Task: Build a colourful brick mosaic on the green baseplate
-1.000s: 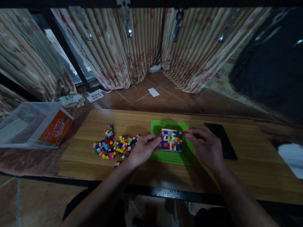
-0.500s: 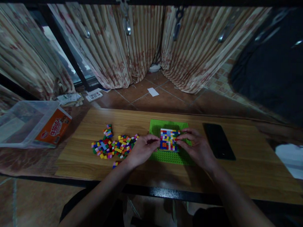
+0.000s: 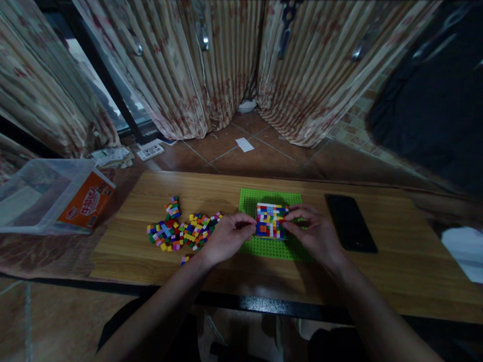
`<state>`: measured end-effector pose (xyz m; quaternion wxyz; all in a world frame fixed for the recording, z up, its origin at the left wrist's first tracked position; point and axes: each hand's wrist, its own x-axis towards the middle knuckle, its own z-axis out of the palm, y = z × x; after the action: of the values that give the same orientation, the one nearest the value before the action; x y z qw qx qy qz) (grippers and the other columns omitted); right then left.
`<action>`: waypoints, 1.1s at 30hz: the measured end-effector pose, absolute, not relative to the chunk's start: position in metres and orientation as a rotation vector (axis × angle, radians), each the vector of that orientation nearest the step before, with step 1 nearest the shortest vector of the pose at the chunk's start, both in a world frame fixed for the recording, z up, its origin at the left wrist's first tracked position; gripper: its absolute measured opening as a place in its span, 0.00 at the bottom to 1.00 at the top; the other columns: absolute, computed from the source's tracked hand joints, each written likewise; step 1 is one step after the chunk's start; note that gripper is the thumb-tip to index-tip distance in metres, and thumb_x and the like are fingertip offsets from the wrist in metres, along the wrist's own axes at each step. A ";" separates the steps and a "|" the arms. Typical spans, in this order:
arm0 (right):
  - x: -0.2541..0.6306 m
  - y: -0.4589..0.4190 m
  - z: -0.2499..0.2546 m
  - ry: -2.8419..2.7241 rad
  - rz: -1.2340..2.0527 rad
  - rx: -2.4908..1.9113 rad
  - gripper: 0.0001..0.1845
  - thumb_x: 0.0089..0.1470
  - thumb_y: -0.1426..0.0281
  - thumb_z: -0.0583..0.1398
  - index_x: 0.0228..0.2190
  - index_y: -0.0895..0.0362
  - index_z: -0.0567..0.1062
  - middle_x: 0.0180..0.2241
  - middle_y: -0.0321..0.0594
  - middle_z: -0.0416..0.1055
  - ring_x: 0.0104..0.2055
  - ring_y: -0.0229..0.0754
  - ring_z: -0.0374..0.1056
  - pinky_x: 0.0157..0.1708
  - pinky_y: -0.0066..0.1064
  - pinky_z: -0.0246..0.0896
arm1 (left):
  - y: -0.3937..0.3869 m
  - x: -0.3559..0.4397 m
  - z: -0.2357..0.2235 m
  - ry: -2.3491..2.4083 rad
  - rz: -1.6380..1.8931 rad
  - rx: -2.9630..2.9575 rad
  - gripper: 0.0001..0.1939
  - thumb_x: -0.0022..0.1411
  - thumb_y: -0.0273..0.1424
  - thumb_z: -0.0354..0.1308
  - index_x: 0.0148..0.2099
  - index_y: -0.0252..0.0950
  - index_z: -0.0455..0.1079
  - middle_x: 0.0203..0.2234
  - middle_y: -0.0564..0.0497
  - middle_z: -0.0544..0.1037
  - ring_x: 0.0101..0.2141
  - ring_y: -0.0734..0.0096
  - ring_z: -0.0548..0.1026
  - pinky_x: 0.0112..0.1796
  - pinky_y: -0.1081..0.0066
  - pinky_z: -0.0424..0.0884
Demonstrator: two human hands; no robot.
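A square, flat block of multicoloured toy bricks (image 3: 270,221) lies over the green studded baseplate (image 3: 271,249), its white row along the far edge. My left hand (image 3: 232,235) is closed, thumb and forefinger meeting at the block's left edge. At the right edge, my right hand (image 3: 314,229) has its thumb and fingertips pressed against the bricks, near a small red one. The fingers hide part of the block's sides. Left of my left hand, a pile of loose toy bricks (image 3: 189,235) in many colours partly disappears behind the hand.
A black phone-like slab (image 3: 351,223) rests on the wooden table (image 3: 397,260) right of the baseplate. Beyond the table's left end stands a clear plastic bin (image 3: 38,195) with an orange label. White paper or cloth (image 3: 466,252) is at the far right. Curtains (image 3: 229,69) hang behind.
The camera view has shifted slightly. Both hands stay at the sides of the brick block, with only tiny movement of the fingers.
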<state>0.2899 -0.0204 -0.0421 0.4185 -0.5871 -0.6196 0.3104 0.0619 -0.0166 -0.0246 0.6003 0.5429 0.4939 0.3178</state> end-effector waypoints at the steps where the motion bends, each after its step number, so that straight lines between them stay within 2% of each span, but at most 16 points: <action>1: 0.289 -0.020 -0.043 -1.491 0.823 -1.477 0.09 0.44 0.62 0.68 0.27 0.54 0.79 0.42 0.42 0.73 0.45 0.46 0.70 0.45 0.40 0.65 | -0.017 0.062 -0.024 1.146 0.736 1.260 0.07 0.56 0.31 0.59 0.37 0.34 0.74 0.28 0.53 0.76 0.27 0.76 0.71 0.30 0.74 0.69; 5: 0.283 -0.018 -0.046 -1.145 1.090 -1.458 0.14 0.34 0.63 0.71 0.25 0.55 0.77 0.31 0.37 0.75 0.34 0.41 0.70 0.36 0.35 0.66 | -0.017 0.061 -0.025 1.143 0.734 1.278 0.07 0.56 0.31 0.59 0.37 0.34 0.74 0.28 0.53 0.76 0.26 0.76 0.71 0.30 0.74 0.69; 9: 0.277 -0.019 -0.043 -0.938 1.221 -1.421 0.16 0.29 0.66 0.72 0.25 0.55 0.77 0.29 0.34 0.75 0.30 0.38 0.69 0.33 0.32 0.65 | -0.016 0.062 -0.024 1.137 0.744 1.274 0.07 0.56 0.31 0.59 0.36 0.34 0.74 0.28 0.53 0.76 0.27 0.76 0.71 0.31 0.74 0.69; 14: 0.272 -0.019 -0.037 -0.911 1.186 -1.471 0.13 0.29 0.68 0.70 0.24 0.55 0.77 0.27 0.34 0.75 0.29 0.38 0.68 0.32 0.31 0.64 | -0.016 0.063 -0.025 1.142 0.736 1.273 0.06 0.55 0.31 0.59 0.34 0.34 0.74 0.26 0.54 0.75 0.26 0.77 0.70 0.30 0.75 0.68; 23: 0.268 -0.018 -0.041 -0.941 1.111 -1.539 0.12 0.31 0.67 0.67 0.25 0.55 0.76 0.23 0.32 0.72 0.25 0.36 0.64 0.26 0.28 0.59 | -0.015 0.062 -0.028 1.156 0.728 1.326 0.07 0.57 0.30 0.58 0.36 0.33 0.74 0.24 0.54 0.74 0.24 0.76 0.70 0.28 0.76 0.66; 30: 0.275 -0.021 -0.049 -1.056 1.074 -1.540 0.11 0.37 0.65 0.67 0.27 0.54 0.77 0.27 0.34 0.75 0.28 0.37 0.67 0.27 0.28 0.61 | -0.002 0.022 -0.012 1.278 0.634 1.723 0.08 0.60 0.28 0.55 0.36 0.33 0.75 0.30 0.51 0.79 0.31 0.72 0.75 0.34 0.75 0.69; 33: 0.280 -0.020 -0.048 -1.120 1.097 -1.514 0.14 0.37 0.61 0.69 0.29 0.54 0.78 0.29 0.37 0.77 0.30 0.40 0.70 0.30 0.31 0.64 | -0.001 0.012 -0.009 1.320 0.510 1.887 0.09 0.58 0.25 0.55 0.38 0.35 0.76 0.32 0.51 0.80 0.34 0.70 0.76 0.36 0.74 0.70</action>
<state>0.2802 -0.0204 -0.0480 0.4628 -0.6160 -0.4555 0.4460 0.0115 -0.0006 -0.0095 0.3813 0.7396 0.5173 0.2000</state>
